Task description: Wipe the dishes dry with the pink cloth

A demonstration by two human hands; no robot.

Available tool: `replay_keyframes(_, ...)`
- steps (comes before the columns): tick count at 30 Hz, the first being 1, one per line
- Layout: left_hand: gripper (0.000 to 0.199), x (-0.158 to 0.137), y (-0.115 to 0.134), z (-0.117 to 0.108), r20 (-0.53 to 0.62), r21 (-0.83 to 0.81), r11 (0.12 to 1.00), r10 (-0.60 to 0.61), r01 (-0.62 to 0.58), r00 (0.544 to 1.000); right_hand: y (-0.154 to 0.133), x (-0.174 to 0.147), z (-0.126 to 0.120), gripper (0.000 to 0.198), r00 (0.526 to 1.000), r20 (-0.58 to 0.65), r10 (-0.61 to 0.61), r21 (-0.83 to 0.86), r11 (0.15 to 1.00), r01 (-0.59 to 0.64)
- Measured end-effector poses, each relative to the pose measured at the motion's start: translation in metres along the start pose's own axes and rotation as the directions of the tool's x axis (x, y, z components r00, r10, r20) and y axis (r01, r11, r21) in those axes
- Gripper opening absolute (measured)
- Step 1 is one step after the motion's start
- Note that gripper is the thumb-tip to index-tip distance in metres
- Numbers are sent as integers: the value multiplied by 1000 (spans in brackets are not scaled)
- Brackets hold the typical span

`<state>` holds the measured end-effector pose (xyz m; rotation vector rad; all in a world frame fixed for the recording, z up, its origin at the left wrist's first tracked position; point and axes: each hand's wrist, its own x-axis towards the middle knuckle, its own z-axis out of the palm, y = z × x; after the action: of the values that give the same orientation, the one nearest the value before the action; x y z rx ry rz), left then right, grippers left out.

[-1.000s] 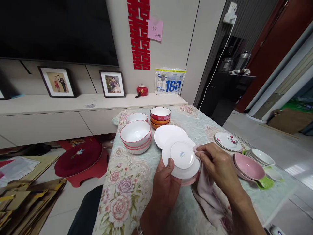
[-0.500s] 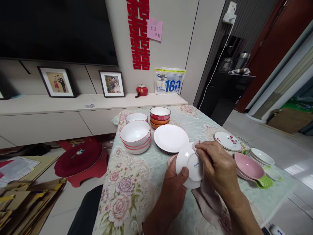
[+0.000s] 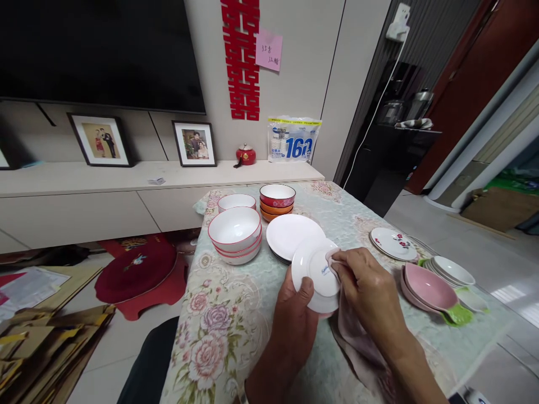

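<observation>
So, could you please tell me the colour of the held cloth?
The cloth is dusty pink, seen in the head view.

At the fingers (image 3: 306, 286) are one white plate (image 3: 311, 265) and one cloth (image 3: 356, 348); beyond them, one red bowl (image 3: 278, 196) tops two orange bowls (image 3: 277, 211) (the stacked plates (image 3: 292, 231) overlap too closely to count). Right of the fingers lie two pink bowls (image 3: 429, 287). Farther beyond stand two whole picture frames (image 3: 195, 144), one red jar (image 3: 246, 155) and one bag (image 3: 295, 147).

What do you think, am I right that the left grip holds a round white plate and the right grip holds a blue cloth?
Not blue: the head view shows a pale pink cloth in the right grip. The left grip does hold the round white plate.
</observation>
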<state>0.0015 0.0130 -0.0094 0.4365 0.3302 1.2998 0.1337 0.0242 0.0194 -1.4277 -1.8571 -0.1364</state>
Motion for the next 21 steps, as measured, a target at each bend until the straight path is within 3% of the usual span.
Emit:
replay_keyframes(3,52,-1,-1,0,-10,11,999,-37,37,999,-8,-2,5,13,999,16,-28,23,999,28)
replay_keyframes(6,50,-2,3,1,-50,63,998,-25,28,998,-14,-2,0,14,976,196,-98,198,979,58)
replay_keyframes(10,49,-4,11,5,-124,165,986,31,-10,992,-7,0,-14,16,925,371,-78,289,957,-35)
replay_keyframes(12,49,-4,11,7,-141,184,982,57,-30,988,0,2,-17,15,935,355,-1,263,960,-99)
replay_keyframes(15,48,-4,7,5,-124,211,976,90,-62,988,11,6,-14,12,967,223,127,252,950,-183)
replay_keyframes(17,43,-4,4,1,-78,310,946,128,-98,989,17,7,-7,12,964,137,230,293,920,-261)
replay_keyframes(19,34,-6,1,-3,11,495,851,195,-174,981,23,8,0,17,932,102,348,400,843,-359)
replay_keyframes(21,33,-7,0,-7,136,667,695,243,-271,960,27,8,5,23,886,138,443,566,699,-437)
